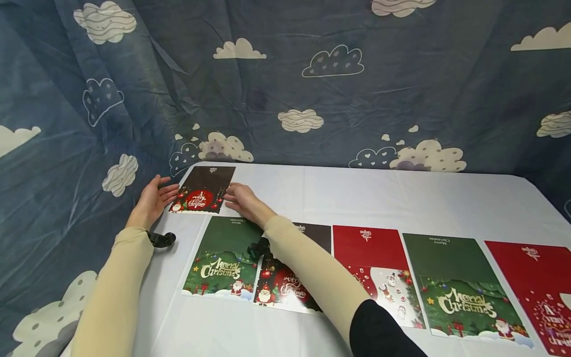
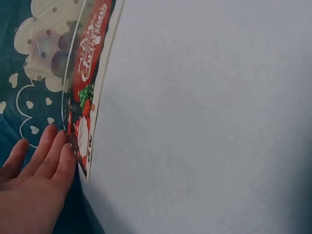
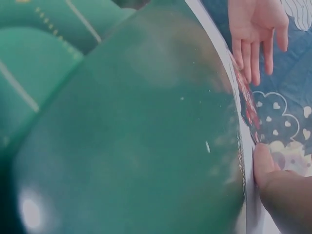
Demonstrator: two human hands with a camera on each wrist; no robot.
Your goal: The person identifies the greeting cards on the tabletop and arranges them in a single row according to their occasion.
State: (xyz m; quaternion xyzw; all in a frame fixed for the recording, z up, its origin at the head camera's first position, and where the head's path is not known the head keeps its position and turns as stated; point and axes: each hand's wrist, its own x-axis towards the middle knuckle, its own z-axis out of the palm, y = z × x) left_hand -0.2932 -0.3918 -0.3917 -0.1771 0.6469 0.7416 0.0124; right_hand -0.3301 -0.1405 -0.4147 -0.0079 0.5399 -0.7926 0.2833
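Note:
A dark Christmas card (image 1: 206, 179) with a red round design lies flat at the table's back left corner. My left hand (image 1: 153, 199) is at its left edge, palm turned up and fingers extended; in the left wrist view its fingertips meet the card's edge (image 2: 84, 131). On the other side my right hand (image 1: 244, 201) has its fingers loosely bent at the card's right edge. Whether they touch it is hard to tell. Below the right forearm lie a green card (image 1: 227, 238) and a second dark card (image 1: 285, 282), the latter partly hidden by the sleeve.
Farther right in the same row are a red card (image 1: 366, 243), another green card (image 1: 441, 258) and another red card (image 1: 522, 263), cut off by the frame. The white table (image 1: 357, 198) borders a blue cloud-patterned curtain (image 1: 267, 89) at the back and left.

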